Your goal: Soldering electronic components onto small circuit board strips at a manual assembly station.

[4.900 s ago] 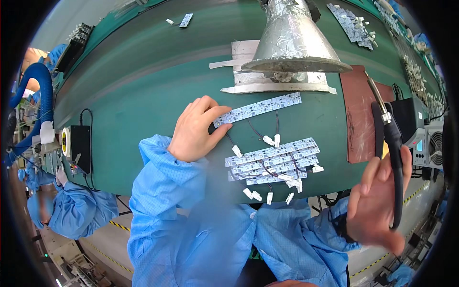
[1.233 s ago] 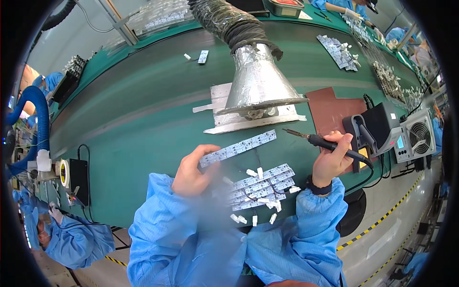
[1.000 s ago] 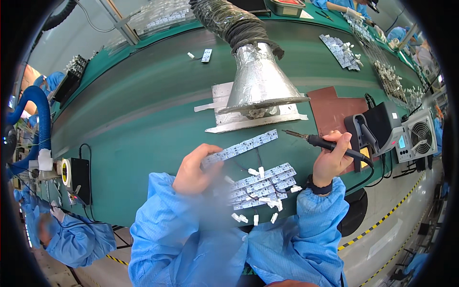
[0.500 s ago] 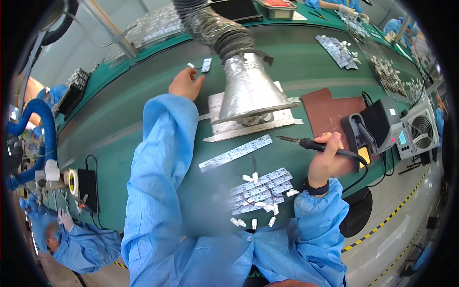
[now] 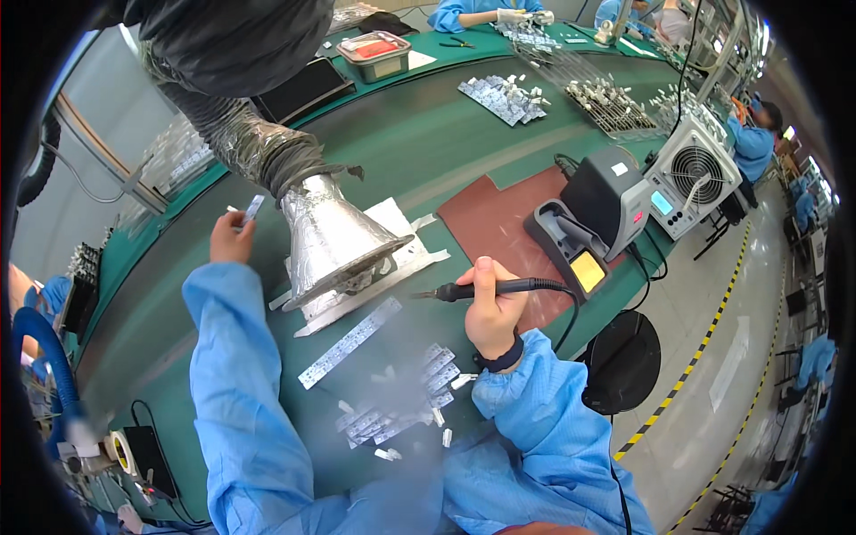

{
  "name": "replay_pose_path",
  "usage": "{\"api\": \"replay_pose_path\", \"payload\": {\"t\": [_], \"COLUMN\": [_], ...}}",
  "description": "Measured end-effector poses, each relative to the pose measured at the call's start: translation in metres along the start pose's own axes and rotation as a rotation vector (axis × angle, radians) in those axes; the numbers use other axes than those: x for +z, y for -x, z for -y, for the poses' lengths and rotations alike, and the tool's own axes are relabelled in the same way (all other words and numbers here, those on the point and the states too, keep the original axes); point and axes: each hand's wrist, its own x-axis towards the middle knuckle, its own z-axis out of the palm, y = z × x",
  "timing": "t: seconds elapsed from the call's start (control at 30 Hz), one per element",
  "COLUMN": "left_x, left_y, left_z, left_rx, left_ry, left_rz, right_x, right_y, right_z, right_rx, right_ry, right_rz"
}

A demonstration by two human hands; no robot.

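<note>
My left hand (image 5: pixel 230 241) is stretched far out across the green table (image 5: pixel 428 147), left of the silver fume funnel (image 5: pixel 334 236). Its fingertips pinch a small white board piece (image 5: pixel 252 208). My right hand (image 5: pixel 490 308) grips a black soldering iron (image 5: pixel 513 286) with the tip pointing left, above the table. A long white LED strip board (image 5: pixel 349 341) lies loose between my arms. Nearer to me sits a pile of several short white boards (image 5: pixel 401 406), partly blurred.
A brown mat (image 5: pixel 490 209) and a black soldering station (image 5: pixel 602 214) stand right of the funnel, with a boxed fan (image 5: pixel 695 174) beyond. A flexible foil duct (image 5: pixel 241 134) rises from the funnel. More board piles (image 5: pixel 504 94) and other workers are at the far end.
My left hand let go of the long strip board and reached out to the far left, closing on the small white piece. My right hand kept the soldering iron, staying at the right.
</note>
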Motion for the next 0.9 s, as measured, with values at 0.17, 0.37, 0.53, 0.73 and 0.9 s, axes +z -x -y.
{"api": "replay_pose_path", "payload": {"t": [0.17, 0.37, 0.53, 0.73, 0.9], "left_x": [-0.091, -0.147, -0.151, -0.122, -0.118], "left_y": [0.065, 0.172, 0.216, 0.234, 0.251], "left_z": [-0.010, -0.017, -0.017, -0.062, -0.077], "left_rx": [-0.082, -0.245, -0.255, -0.231, -0.124], "left_ry": [0.449, 0.767, 0.684, 0.303, -0.025], "left_rz": [0.024, -0.040, 0.317, 0.343, 0.165], "right_x": [-0.001, 0.000, 0.003, 0.002, 0.002], "right_y": [0.000, 0.003, 0.004, 0.003, 0.004], "right_z": [0.000, 0.001, 0.008, -0.001, 0.002], "right_rx": [0.002, 0.011, 0.028, 0.019, 0.006], "right_ry": [-0.024, -0.056, -0.085, -0.037, -0.004], "right_rz": [-0.009, -0.012, 0.004, -0.019, -0.040]}}
